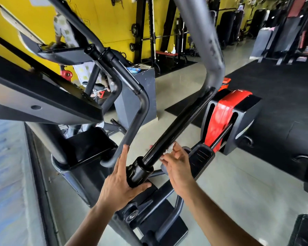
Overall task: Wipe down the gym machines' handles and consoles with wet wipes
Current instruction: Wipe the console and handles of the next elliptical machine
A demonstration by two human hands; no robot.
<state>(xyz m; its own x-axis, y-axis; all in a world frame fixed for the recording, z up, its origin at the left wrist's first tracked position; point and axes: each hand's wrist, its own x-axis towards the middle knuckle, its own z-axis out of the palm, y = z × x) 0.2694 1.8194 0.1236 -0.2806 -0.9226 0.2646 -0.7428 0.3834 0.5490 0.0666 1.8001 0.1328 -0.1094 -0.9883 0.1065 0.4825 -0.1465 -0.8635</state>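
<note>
The left hand is laid flat against the black collar at the lower end of the glossy black bar, fingers straight and pointing upward, thumb spread beneath the collar. The right hand is curled around a crumpled white wipe, which is pressed against the right side of the black bar just above the collar. To the left of the bar, a grey curved handle is seen, its lower end just beside the left fingertips. A dark console is mounted further left of the bar. A red and black housing stands to the right of the bar on the grey floor.
</note>
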